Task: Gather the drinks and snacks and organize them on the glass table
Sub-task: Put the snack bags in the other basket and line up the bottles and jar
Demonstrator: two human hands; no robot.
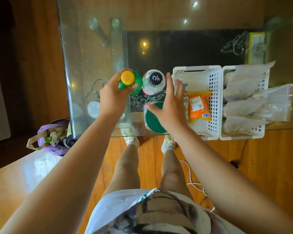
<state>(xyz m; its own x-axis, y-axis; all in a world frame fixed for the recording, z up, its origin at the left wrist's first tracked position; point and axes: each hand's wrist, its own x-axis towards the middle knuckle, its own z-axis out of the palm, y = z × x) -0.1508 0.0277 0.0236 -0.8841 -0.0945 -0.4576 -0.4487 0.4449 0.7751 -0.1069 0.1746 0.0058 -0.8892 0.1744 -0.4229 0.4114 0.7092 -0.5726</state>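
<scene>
On glass table (91,56) | left hand (114,95) grips green bottle (135,83) | right hand (169,105) empty

On the glass table before me, little print reads clearly. The yellow cap (128,78) under my left hand (114,97) carries orange lettering too blurred to make out. The black cap (155,78) beside it bears a white scrawled mark. In the basket (215,92), a snack bag (185,98) shows the characters 面包, and the orange packet (200,106) carries a white sticker with a QR code and a barcode.
</scene>
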